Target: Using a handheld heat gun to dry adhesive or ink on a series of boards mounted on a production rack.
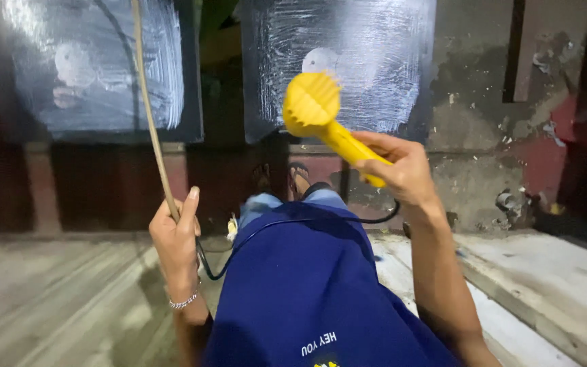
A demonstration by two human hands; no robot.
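Cloth of a blue apron point(307, 292) fills the nearest part of the view, draped over the person's lap, with a black cable point(253, 234) looping across it from the left side toward the tool. Just beyond, the left hand point(174, 238), a thin bracelet at its wrist, is closed loosely around a thin tan stick point(149, 109), thumb up along the shaft; the stick runs up and slightly left out of the top of the view, so the grip low down seems to serve to steady it upright. The right hand point(402, 170) is wrapped fully around the handle of a yellow power tool point(324, 122), fingers curled tight, as 1 would hold a tool that pulls or shakes. Its long axis lies on a diagonal, from the hand at lower right up to the round head at upper left, and the head points at the panel ahead, close to it or touching; which, I cannot tell. Farther off, 2 dark panels lean against the wall: the right panel point(375, 54), scuffed pale where the head sits, and the left panel point(90, 61), likewise streaked. Sandalled feet point(283, 180) show between them.
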